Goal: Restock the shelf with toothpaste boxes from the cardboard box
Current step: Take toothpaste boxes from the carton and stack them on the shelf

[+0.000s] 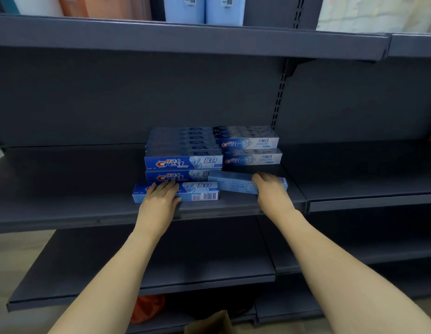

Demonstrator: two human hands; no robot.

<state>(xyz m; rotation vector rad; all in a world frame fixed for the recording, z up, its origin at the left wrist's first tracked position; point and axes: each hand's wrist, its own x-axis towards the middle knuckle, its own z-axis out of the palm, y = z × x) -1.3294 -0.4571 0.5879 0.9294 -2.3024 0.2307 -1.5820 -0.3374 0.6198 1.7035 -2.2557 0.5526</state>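
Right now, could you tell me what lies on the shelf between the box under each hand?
In the head view, nothing: between the left hand's box and the right hand's box there is only a narrow strip of bare shelf.

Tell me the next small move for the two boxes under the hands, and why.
Probably push the pale box under the right hand back and square it up. It lies askew, in front of the right stack, while the front box under the left hand already sits parallel to the shelf edge, before the left stack.
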